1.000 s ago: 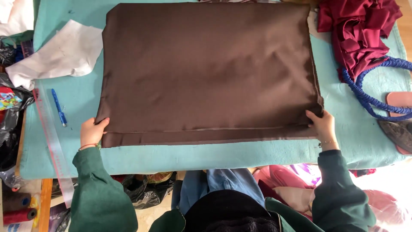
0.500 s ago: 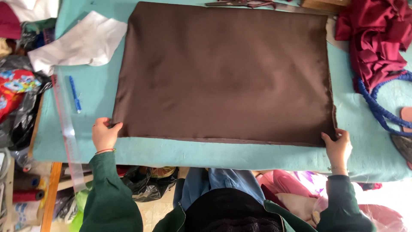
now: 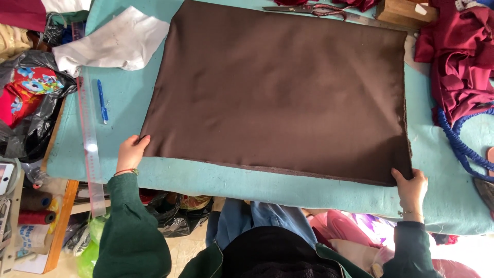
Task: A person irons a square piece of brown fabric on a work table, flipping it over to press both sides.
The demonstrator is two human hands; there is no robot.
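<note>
A table covered in teal cloth (image 3: 288, 185) is carrying everything. A big brown cloth (image 3: 278, 92) is lying flat across its middle. To the left, a clear ruler (image 3: 88, 139) and a blue pen (image 3: 102, 101) are lying side by side, with white paper (image 3: 110, 44) above them. Scissors (image 3: 303, 9) are resting at the far edge, and red fabric (image 3: 460, 67) and blue cord (image 3: 460, 144) are sitting on the right.

Dark green sleeves, blue jeans, a red-and-gold bracelet at the left hand (image 3: 131, 153), a thin one at the right hand (image 3: 411, 188).
</note>
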